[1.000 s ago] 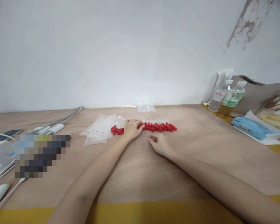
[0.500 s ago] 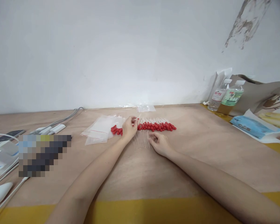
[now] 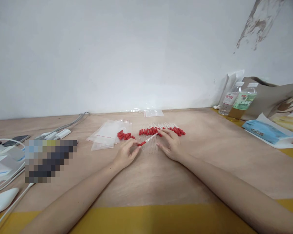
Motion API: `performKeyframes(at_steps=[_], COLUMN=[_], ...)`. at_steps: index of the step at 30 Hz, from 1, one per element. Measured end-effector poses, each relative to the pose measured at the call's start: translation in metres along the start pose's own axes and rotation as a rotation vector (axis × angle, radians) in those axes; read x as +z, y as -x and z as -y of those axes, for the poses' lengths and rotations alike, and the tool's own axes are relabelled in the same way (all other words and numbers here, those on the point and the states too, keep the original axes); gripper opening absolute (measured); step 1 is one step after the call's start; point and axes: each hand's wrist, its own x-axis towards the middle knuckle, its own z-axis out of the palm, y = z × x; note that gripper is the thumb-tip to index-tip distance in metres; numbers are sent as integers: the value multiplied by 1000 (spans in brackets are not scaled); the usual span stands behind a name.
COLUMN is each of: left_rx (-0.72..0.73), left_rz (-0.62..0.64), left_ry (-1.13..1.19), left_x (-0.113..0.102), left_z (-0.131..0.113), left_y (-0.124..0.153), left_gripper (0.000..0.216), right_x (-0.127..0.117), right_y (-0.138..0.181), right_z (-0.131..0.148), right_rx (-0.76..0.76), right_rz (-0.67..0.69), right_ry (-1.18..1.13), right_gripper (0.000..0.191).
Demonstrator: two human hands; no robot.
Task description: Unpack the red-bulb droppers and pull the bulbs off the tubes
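Note:
Between thumb and fingertips, my left hand pinches the red rubber bulb of a dropper. Its clear tube slants up and rightward to the fingertips of my right hand. The right thumb and fingers are apart, and whether they touch the tube's tip I cannot tell. Under and between the hands lie several loose clear tubes side by side. Behind them runs a row of droppers with red bulbs, tubes pointing away, partly hidden by my right hand. Loose red bulbs lie beyond my left hand.
Clear zip bags are stacked at the left of the bulbs, and another bag lies by the wall. Cables, chargers and a white mouse occupy the left. Two bottles and a tissue pack stand right.
My left hand has come back from the dropper row toward me, with a dropper now plainly in its fingers. My right hand has opened a little, its fingers reaching to the tube's tip.

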Motion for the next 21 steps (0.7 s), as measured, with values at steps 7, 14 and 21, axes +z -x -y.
performKeyframes(at_steps=[7,14,21], left_rx=[154,266,224], left_rz=[88,43,113], left_ry=[-27,-69,-296], left_x=[4,6,12], left_z=[-6,-2,-16], left_y=[-3,0,-8], left_gripper=[13,18,24], right_x=[2,4,10], right_y=[0,0,4], right_z=[5,7,5], right_rx=[-181,-313,-376], right_rz=[39,145,78], right_ry=[218,102,-31], right_gripper=[31,21,20])
